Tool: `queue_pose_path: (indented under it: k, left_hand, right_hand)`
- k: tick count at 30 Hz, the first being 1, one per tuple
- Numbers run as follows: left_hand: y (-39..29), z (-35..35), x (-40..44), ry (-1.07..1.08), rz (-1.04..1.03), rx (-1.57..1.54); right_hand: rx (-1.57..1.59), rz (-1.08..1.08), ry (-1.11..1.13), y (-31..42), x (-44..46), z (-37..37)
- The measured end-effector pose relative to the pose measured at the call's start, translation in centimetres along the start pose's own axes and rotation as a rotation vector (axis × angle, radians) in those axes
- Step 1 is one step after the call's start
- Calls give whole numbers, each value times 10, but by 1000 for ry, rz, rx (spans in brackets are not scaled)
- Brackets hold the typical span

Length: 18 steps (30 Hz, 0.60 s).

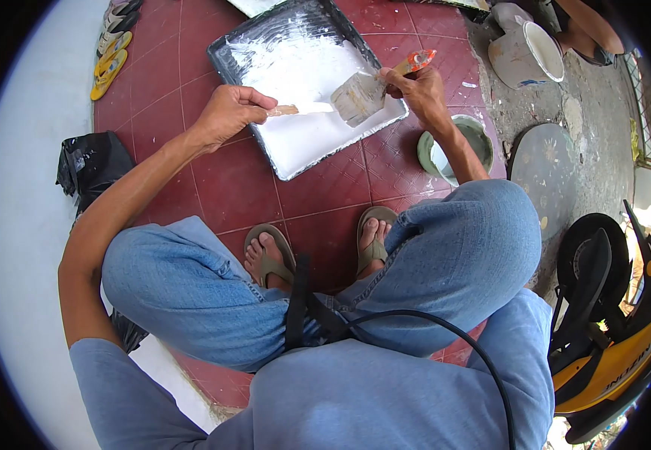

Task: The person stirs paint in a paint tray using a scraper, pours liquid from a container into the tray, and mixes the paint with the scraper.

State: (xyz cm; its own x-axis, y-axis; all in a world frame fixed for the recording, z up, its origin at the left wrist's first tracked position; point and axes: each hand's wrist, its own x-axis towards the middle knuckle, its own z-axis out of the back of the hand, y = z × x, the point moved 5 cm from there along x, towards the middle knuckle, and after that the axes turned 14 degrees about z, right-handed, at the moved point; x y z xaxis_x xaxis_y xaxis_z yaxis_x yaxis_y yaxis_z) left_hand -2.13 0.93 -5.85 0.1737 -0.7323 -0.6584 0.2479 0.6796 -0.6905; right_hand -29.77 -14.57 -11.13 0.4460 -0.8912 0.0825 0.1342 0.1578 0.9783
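Observation:
My left hand (pixel 234 114) is closed round the wooden handle of a stick-like tool (pixel 284 110), whose white end points right, towards the bristles. In my right hand (pixel 414 84) is a wide paintbrush (pixel 360 97) with an orange-red handle, its paint-smeared bristles pointing down and left. Both tools are above a black-rimmed paint tray (pixel 271 154) with white paint in it. A green bucket (pixel 424 152) with whitish contents stands partly behind my right forearm.
Yellow sandals (pixel 109 69) and other footwear lie at the upper left, above a black bag (pixel 94 165). A paint-stained bucket (pixel 519 60) stands upper right, near another person's limb (pixel 592 26). A yellow-black motorbike (pixel 614 360) is lower right.

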Motion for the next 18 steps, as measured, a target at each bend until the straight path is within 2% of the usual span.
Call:
queue_pose_path:
  k: [2,8,13,18]
  left_hand:
    - [-5,-1,-3,-34,-21,32]
    - [-3,-13,-4,-1,45,95]
    - [-5,-21,-4,19,47,89]
    - [2,-23,-3,46,67,-19]
  right_hand:
    - [-167,30,17,5,1,3]
    - [-171,108,-6,18,40,15]
    - [-203,234,234,33,92,6]
    - [-205,206,409,28,109,-3]
